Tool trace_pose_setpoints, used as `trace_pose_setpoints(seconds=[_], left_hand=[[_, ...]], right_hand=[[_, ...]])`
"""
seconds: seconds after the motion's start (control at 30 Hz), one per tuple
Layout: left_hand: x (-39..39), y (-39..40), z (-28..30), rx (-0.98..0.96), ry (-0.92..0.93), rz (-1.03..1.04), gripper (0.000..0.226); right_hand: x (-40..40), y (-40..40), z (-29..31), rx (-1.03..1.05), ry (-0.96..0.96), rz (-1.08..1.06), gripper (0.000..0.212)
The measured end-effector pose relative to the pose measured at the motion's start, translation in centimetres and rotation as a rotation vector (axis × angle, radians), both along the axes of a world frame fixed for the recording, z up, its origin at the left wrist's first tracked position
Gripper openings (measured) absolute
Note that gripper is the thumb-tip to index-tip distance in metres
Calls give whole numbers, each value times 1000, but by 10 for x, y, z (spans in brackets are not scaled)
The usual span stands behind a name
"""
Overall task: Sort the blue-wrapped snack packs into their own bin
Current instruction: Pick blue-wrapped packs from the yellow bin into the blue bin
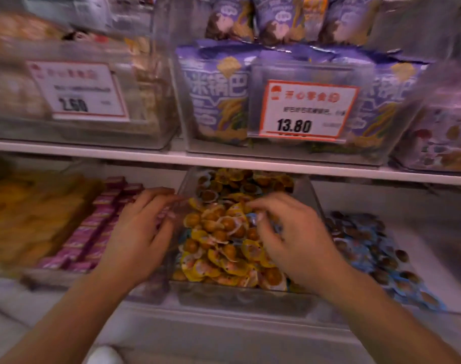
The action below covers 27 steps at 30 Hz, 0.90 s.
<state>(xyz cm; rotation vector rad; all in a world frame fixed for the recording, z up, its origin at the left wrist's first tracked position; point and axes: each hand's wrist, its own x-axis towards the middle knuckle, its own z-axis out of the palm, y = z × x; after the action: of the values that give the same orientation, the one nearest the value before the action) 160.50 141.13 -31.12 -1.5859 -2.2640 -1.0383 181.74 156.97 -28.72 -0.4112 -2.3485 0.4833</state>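
A clear middle bin (pixel 240 295) on the lower shelf holds a heap of yellow-wrapped snack packs (pixel 219 232), with a few blue-wrapped packs showing among them. The bin to its right (pixel 418 232) holds several blue-wrapped snack packs (pixel 366 243). My right hand (pixel 290 237) is over the middle bin with its fingers curled down into the heap, and a bit of blue wrapper (pixel 253 218) shows at its fingertips. Motion blur hides whether it grips a pack. My left hand (pixel 142 232) hovers at the middle bin's left edge, fingers loosely spread and holding nothing.
Left of the middle bin lie rows of pink-wrapped bars (pixel 92 232) and yellow packs (pixel 27 219). The upper shelf (pixel 224 160) carries clear bins of purple snack bags (pixel 219 101) with price cards (pixel 307 110). The whole view is blurred.
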Motion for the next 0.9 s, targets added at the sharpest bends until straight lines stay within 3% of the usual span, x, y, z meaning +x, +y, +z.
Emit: trace_pose_setpoints(seconds=[0.1, 0.2, 0.37, 0.53, 0.67, 0.8, 0.9], left_hand=[[-6, -14, -7, -52, -35, -38, 41], [-7, -21, -10, -79, -55, -71, 40], [-10, -22, -11, -117, -73, -68, 42], [-12, -23, -8, -119, -90, -58, 45], [-11, -23, -6, -84, -70, -73, 42], [-9, -23, -6, -49, -24, -113, 32], [-7, -22, -9, -49, -50, -122, 28]], right_hand=[[-37, -38, -23, 95, -364, 173, 42], [-62, -46, -43, 197, -522, 161, 48], [-78, -24, -45, 240, -536, 136, 41], [-59, 27, -34, 251, -588, -27, 30], [-49, 33, -33, 270, -678, -119, 34], [-56, 2, -26, 338, -397, -9, 31], [-77, -30, -30, 80, -339, 187, 41]])
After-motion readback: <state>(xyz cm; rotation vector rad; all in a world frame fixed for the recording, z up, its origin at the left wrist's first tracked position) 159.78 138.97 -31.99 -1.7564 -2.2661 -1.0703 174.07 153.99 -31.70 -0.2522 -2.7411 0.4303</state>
